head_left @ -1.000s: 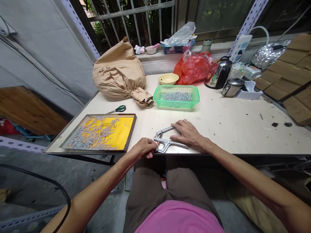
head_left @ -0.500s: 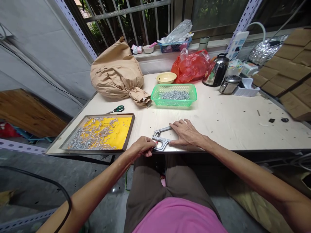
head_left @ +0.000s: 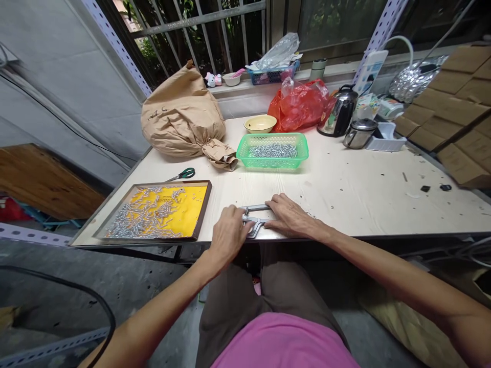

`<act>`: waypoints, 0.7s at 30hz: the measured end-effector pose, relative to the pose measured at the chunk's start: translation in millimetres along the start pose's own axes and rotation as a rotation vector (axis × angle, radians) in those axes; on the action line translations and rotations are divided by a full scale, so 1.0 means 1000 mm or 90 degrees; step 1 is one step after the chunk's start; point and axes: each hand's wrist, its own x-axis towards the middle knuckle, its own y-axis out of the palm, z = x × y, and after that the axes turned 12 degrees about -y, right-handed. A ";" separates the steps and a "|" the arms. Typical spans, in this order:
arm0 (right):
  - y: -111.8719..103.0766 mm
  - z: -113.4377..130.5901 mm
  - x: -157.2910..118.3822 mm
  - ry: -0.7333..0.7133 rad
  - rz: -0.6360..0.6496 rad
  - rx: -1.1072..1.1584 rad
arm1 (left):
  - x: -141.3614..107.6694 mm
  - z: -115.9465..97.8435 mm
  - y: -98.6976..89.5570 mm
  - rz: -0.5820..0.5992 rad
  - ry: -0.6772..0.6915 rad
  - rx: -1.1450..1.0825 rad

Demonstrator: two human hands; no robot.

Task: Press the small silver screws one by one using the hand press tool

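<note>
A grey metal plier-like tool (head_left: 254,226) with two arms and a small spring lies at the table's front edge. My right hand (head_left: 289,215) grips its right end, fingers on the upper arm and thumb at the lower one. My left hand (head_left: 228,230) is closed at the tool's left end, thumb pointing towards the lower part; my fingers hide that end and whatever may be in it. To the left, a shallow tray (head_left: 203,210) with a yellow bottom bears many small silvery metal pieces (head_left: 140,217). Beyond the tool stands a green plastic basket (head_left: 272,162) with similar small pieces.
Green-handled scissors (head_left: 187,173) lie behind the tray. At the back are a brown paper sack (head_left: 184,112), a cream bowl (head_left: 260,123), a red plastic bag (head_left: 297,107), a kettle (head_left: 339,112) and a metal pot (head_left: 359,134). Cardboard (head_left: 452,107) rises at right.
My left hand has gone from pinching near a small red part at the tool's left end to closing over that end from above. The tool's arms look closer together. My right hand stays on them.
</note>
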 end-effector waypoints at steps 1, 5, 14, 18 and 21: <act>-0.001 -0.001 0.003 -0.013 0.004 -0.011 | 0.003 -0.002 0.003 -0.016 0.074 0.025; -0.011 -0.006 0.017 -0.071 0.064 -0.037 | 0.032 -0.007 0.013 0.086 0.177 0.079; -0.024 -0.013 0.027 0.002 0.198 -0.108 | 0.065 -0.017 0.011 0.179 0.186 0.163; -0.020 -0.008 0.026 -0.015 0.196 -0.130 | 0.058 -0.015 0.014 0.152 0.179 0.149; -0.018 -0.001 0.021 -0.008 0.190 -0.105 | 0.055 -0.016 0.014 0.146 0.166 0.140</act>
